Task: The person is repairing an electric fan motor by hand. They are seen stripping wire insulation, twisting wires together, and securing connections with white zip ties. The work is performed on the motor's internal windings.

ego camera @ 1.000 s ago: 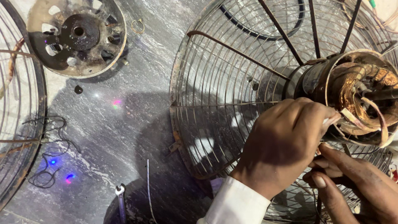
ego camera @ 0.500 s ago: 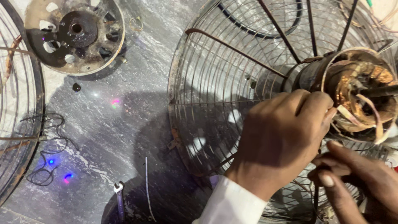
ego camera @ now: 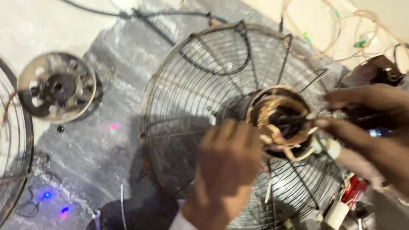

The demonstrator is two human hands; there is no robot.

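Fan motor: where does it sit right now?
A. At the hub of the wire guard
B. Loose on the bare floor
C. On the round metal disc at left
A: the motor, copper windings showing, sits at the middle of the guard, between the left hand and right hand.

A round rusty wire fan guard (ego camera: 204,106) lies on the floor (ego camera: 98,153); an open copper-wound motor (ego camera: 281,121) sits at its centre. A round perforated metal end plate (ego camera: 56,91) lies at nine o'clock, tangled thin wires (ego camera: 341,34) at one o'clock.
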